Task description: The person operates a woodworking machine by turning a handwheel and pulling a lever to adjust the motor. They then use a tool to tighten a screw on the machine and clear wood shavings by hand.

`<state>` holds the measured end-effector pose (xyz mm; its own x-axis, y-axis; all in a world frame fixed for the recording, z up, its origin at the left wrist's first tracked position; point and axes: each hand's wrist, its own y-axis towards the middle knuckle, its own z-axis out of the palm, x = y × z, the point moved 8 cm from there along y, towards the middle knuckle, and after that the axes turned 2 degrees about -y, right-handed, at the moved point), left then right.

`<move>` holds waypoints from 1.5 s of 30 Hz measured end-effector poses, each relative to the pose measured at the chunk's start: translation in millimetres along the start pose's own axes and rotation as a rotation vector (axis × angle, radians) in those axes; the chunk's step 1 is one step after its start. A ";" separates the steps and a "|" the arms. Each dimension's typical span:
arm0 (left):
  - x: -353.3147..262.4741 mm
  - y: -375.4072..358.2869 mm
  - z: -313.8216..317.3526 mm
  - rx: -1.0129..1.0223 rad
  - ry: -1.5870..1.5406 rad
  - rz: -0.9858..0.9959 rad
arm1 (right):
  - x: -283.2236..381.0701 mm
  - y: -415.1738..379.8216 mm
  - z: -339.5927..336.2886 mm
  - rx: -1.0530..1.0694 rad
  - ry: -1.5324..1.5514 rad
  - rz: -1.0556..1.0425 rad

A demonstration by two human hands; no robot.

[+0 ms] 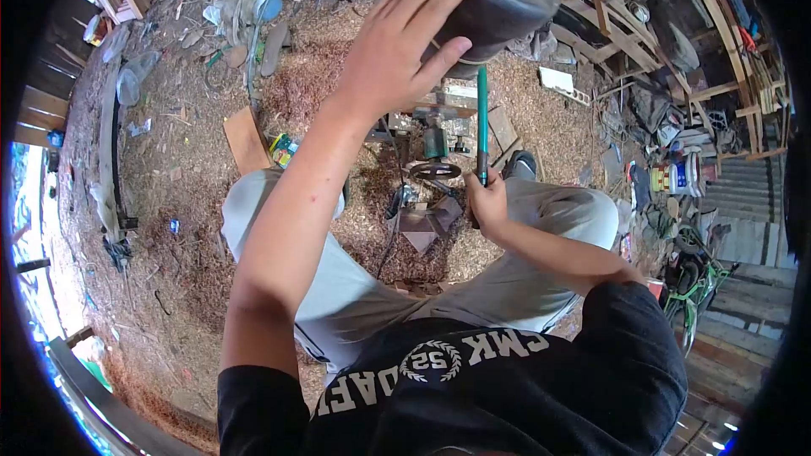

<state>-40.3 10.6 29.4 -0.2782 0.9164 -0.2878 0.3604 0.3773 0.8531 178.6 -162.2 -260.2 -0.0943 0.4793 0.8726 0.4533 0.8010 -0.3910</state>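
Raised high, my left hand has its fingers stretched out and laid flat along the side of a dark cylindrical housing with a perforated end. My right hand, above my right thigh, is closed around the dark lower end of an upright green rod. The rod's top passes out of sight at the housing. Between my knees stands a small machine with a green cylindrical part and a black handwheel. A metal piece sits below the wheel.
Wood shavings cover the ground. A wooden board lies by my left knee, with a yellow-green packet beside it. Stacked timber and a green bicycle stand at the right. A dark cable runs between my legs.
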 end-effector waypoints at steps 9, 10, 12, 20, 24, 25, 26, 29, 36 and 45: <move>-17.5 16.7 17.3 -0.031 -0.004 -0.201 | 13.0 -5.9 -1.8 0.177 0.193 0.085; -16.9 19.0 20.0 -0.072 -0.045 -0.189 | 25.9 -9.9 -6.6 0.215 0.180 0.077; -26.5 20.6 24.6 -0.219 -0.023 -0.012 | 73.5 -24.1 -25.2 0.312 0.220 -0.046; -35.4 22.1 40.8 -0.349 -0.080 -0.078 | 159.3 -46.4 -51.6 0.507 0.248 -0.431; -38.0 27.0 37.6 -0.379 -0.053 -0.107 | 182.7 -49.2 -56.9 0.436 0.444 -0.734; -37.4 27.7 36.7 -0.384 -0.052 -0.121 | 201.4 -45.5 -64.9 0.436 0.461 -0.828; -35.8 26.8 36.2 -0.390 -0.050 -0.143 | 218.8 -41.7 -71.1 0.440 0.474 -0.916; -37.3 30.3 32.5 -0.400 -0.080 -0.141 | 234.6 -42.0 -63.9 0.370 0.328 -1.028; -27.9 37.4 22.5 -0.419 -0.085 -0.091 | 199.6 5.0 -37.2 -0.025 0.123 -0.982; -27.5 44.2 11.0 -0.424 -0.139 -0.087 | 272.0 107.4 -45.0 -0.229 0.212 -0.913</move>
<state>-6.9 3.6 70.2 -0.1587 0.9040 -0.3970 -0.0633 0.3920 0.9178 241.5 38.0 -51.7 -0.3449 -0.3866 0.8553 0.4484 0.7327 0.5120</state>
